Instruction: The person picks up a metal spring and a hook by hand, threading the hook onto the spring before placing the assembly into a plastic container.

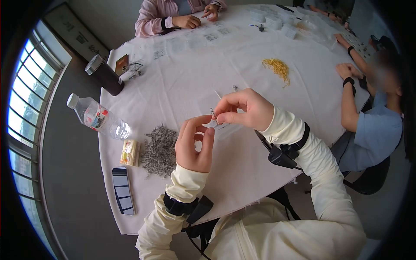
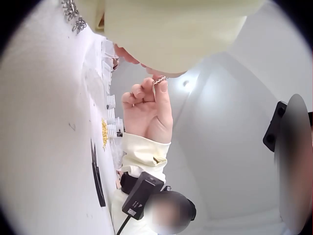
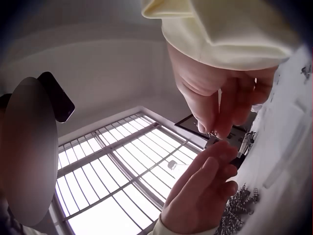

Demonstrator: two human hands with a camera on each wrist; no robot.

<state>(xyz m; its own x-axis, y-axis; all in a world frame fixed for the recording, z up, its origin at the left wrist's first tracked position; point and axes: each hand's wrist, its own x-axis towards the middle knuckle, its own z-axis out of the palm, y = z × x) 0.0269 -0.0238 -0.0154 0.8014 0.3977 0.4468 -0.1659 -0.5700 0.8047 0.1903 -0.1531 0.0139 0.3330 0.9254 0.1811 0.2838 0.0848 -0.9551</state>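
Observation:
My right hand (image 1: 248,108) pinches a small silvery metal piece (image 1: 213,114), coiled or chain-like, between thumb and forefinger. In the left wrist view, the metal piece (image 2: 160,80) stands up at the right fingertips. Just below and left of it is my left hand (image 1: 194,145), palm turned inward. Its forefinger tip comes right up to the piece, while the thumb stays a little apart. In the right wrist view, the fingers of the left hand (image 3: 198,188) are loosely bent under the right fingertips. A heap of similar dark metal pieces (image 1: 159,151) lies on the table left of my left hand.
A phone (image 1: 124,190), a small patterned packet (image 1: 129,152), a water bottle (image 1: 97,117) and a dark flask (image 1: 105,74) line the left edge. Yellow pieces (image 1: 276,69) lie farther right. A black-handled tool (image 2: 97,178) rests on the table. Other people sit across and at right.

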